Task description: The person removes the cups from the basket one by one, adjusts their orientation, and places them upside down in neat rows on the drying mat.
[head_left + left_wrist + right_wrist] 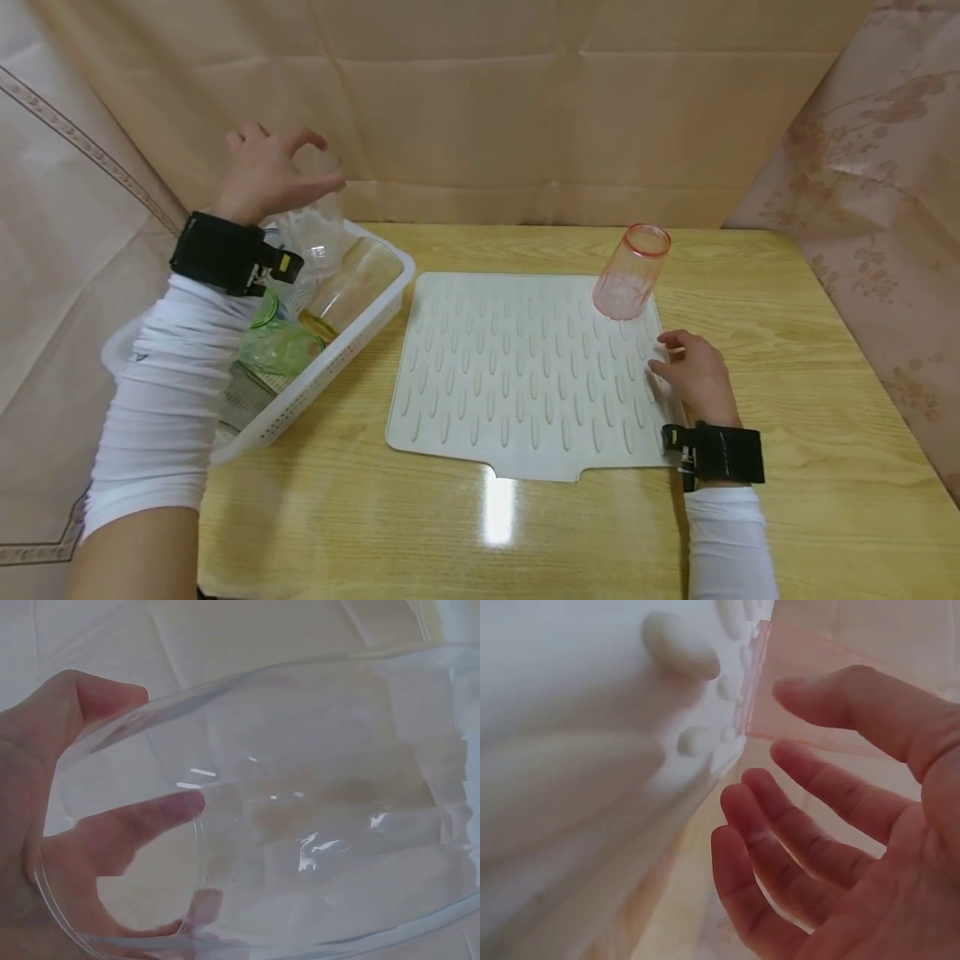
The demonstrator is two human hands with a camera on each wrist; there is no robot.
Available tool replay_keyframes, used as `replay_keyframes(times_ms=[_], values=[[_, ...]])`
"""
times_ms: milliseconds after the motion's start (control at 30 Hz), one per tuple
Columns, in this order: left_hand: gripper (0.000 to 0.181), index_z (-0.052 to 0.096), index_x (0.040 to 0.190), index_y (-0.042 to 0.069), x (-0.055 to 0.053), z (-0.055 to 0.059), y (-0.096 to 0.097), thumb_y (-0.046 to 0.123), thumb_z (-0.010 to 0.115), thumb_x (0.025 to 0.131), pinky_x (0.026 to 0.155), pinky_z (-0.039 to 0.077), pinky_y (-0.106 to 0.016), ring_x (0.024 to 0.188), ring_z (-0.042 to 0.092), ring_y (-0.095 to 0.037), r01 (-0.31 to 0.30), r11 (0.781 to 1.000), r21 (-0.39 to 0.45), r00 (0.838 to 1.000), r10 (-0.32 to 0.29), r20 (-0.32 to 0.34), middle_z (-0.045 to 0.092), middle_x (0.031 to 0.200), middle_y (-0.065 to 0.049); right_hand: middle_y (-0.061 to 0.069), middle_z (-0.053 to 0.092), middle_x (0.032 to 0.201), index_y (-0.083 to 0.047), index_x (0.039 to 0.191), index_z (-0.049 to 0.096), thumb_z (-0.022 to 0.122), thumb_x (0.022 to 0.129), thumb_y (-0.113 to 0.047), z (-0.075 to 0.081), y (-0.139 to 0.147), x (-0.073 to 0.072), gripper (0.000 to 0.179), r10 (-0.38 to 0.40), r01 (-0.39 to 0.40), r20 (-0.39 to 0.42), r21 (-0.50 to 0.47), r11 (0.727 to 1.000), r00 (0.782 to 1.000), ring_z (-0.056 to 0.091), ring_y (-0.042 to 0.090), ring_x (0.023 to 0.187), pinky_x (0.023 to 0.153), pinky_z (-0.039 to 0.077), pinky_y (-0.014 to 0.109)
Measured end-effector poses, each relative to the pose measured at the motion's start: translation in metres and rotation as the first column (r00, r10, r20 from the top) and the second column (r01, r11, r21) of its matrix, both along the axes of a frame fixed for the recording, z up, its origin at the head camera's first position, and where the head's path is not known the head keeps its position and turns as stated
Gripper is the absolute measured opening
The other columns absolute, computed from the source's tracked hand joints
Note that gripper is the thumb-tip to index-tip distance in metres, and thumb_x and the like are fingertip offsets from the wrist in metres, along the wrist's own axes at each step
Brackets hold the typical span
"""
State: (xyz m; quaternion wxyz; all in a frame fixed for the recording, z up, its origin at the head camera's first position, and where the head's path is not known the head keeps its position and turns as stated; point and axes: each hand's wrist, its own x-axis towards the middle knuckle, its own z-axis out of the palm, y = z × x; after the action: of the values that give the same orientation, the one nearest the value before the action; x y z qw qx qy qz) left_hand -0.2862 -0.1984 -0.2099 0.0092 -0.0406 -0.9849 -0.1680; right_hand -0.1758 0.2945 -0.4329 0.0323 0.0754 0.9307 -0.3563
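Observation:
My left hand [273, 171] grips a clear drinking glass [318, 237] by its upper end, over the far part of the white basket [390, 292]. Seen close in the left wrist view, the glass [337, 787] is transparent, with thumb and fingers around its near end. At the right edge of the pale ribbed drying mat [465, 358], my right hand [697, 375] has its fingers loosely bent and holds nothing. A pink-tinted glass [633, 271] stands upside down on the mat's far right corner, just beyond that hand. In the right wrist view, thumb and fingers overlap the pink glass [772, 690].
Inside the basket lie a green-tinted glass [281, 342], a clear glass with an amber base [352, 283] and some printed paper [243, 396]. Wooden tabletop [810, 375] surrounds the mat. Beige cloth [525, 117] hangs behind the table's far edge, with patterned cloth at the sides.

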Motion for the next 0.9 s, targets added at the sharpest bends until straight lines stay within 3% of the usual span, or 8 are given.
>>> replay_keyframes(times_ms=[333,567,733,900], values=[[0.066,0.044,0.142,0.012,0.006,-0.001,0.021,0.045,0.06,0.087,0.094,0.025,-0.061,0.126,0.017,-0.048,0.043,0.999,0.017,0.998,-0.042,-0.048,0.023,0.138,-0.039,0.031,0.055,0.12,0.01,0.122,0.057,0.067,0.089,-0.011,0.006,-0.015,-0.003,0.04,0.028,-0.033,-0.161,-0.031,0.999,0.987,0.05,0.046,0.11,0.092,0.041,0.057],[0.063,0.045,0.141,0.013,0.011,-0.005,0.039,0.043,0.061,0.088,0.089,0.026,-0.056,0.118,0.021,-0.043,0.126,0.991,0.037,0.988,-0.122,-0.097,0.027,0.128,-0.034,0.031,0.057,0.118,0.012,0.121,0.057,0.07,0.087,-0.008,0.011,-0.033,-0.006,0.042,0.065,-0.084,-0.259,-0.064,0.994,0.964,0.052,0.046,0.11,0.094,0.041,0.056],[0.061,0.045,0.141,0.013,0.016,-0.011,0.05,0.041,0.062,0.089,0.088,0.026,-0.055,0.116,0.021,-0.043,0.19,0.98,0.056,0.977,-0.183,-0.112,0.03,0.125,-0.032,0.03,0.059,0.116,0.012,0.118,0.059,0.07,0.085,-0.006,0.008,-0.037,-0.009,0.039,0.061,-0.085,-0.286,-0.072,0.994,0.956,0.054,0.045,0.108,0.094,0.042,0.055],[0.06,0.045,0.139,0.012,0.022,-0.016,0.061,0.04,0.063,0.089,0.088,0.027,-0.054,0.115,0.023,-0.043,0.236,0.97,0.06,0.965,-0.227,-0.129,0.036,0.122,-0.03,0.03,0.059,0.116,0.011,0.119,0.059,0.071,0.085,-0.008,0.005,-0.039,-0.01,0.04,0.047,-0.071,-0.264,-0.083,0.994,0.963,0.054,0.045,0.108,0.093,0.042,0.054]])
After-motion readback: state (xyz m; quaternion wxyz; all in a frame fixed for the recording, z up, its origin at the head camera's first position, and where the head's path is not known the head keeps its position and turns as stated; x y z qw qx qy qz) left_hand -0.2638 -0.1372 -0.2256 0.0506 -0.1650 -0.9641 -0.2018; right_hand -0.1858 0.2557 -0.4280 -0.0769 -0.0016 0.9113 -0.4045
